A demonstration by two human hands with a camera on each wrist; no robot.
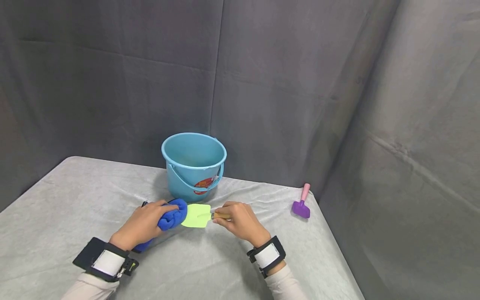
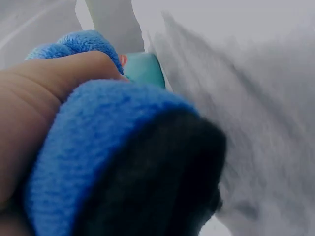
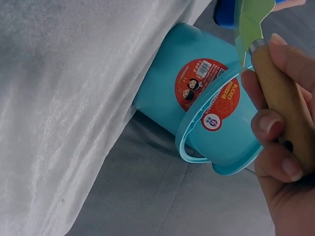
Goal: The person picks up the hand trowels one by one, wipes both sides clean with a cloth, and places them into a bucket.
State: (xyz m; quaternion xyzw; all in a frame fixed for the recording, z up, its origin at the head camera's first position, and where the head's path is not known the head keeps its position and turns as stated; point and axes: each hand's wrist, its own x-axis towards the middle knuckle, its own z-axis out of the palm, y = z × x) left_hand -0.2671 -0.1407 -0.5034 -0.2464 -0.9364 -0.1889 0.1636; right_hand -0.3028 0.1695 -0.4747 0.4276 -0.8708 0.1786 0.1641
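My left hand (image 1: 146,221) grips a bunched blue cloth (image 1: 174,215) with a dark edge, which fills much of the left wrist view. In my right hand (image 1: 240,220) is a small trowel; its wooden handle (image 3: 278,93) lies within the curled fingers. The trowel's yellow-green blade (image 1: 197,215) points left toward the cloth, its tip at or very near the cloth; whether they touch I cannot tell. Just behind both hands a light-blue bucket (image 1: 179,183) stands upright, its handle lowered at the front over a red label.
At the right of the table lies a small purple shovel (image 1: 301,209) with a pink handle, near the edge. Pale cloth covers the table (image 1: 82,196). Grey curtains (image 1: 281,104) hang behind it and along the right side.
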